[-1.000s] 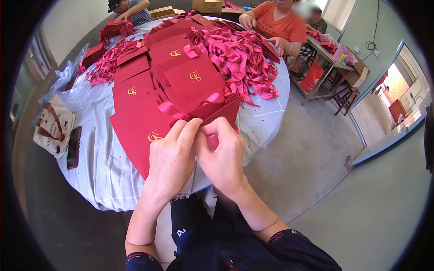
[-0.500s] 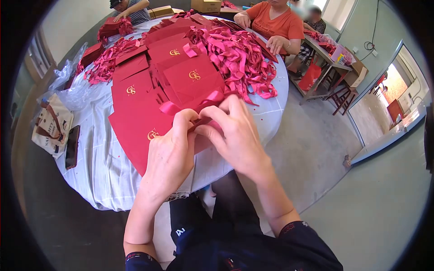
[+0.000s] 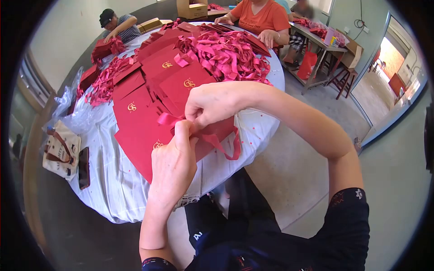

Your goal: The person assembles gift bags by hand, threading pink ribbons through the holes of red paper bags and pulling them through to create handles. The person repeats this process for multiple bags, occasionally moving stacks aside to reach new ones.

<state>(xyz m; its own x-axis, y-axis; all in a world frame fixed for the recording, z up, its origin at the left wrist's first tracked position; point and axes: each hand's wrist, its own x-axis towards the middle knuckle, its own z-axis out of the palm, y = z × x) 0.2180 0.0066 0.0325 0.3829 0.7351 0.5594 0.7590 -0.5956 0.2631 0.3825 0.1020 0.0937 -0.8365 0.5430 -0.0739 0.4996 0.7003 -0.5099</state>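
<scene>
The left hand [image 3: 174,165] has its fingers [image 3: 184,135] drawn close together, thumb and forefinger pinched on the pink satin ribbon [image 3: 168,119] where it meets the top edge of the dark red paper gift bag [image 3: 212,135]. The right hand [image 3: 212,103] reaches across from the right with its fingers curled nearly shut, gripping the same ribbon just above the left hand, the two hands touching. One loop of the ribbon hangs from the bag over the near edge of the round surface covered in pale cloth [image 3: 253,128], and the bag itself lies at that edge, directly in front of the person. Behind it a spread of flat red bags with gold emblems [image 3: 183,81] covers the middle of the surface; four emblems can be counted. A heap of loose pink ribbons [image 3: 226,54] lies beyond, too tangled to count. Bare cloth shows to the right of the hands and along the near left edge. At the left edge sit one cream tote bag [image 3: 61,151] and one dark phone [image 3: 84,167]. Two other people [image 3: 260,16] sit at the far side.
</scene>
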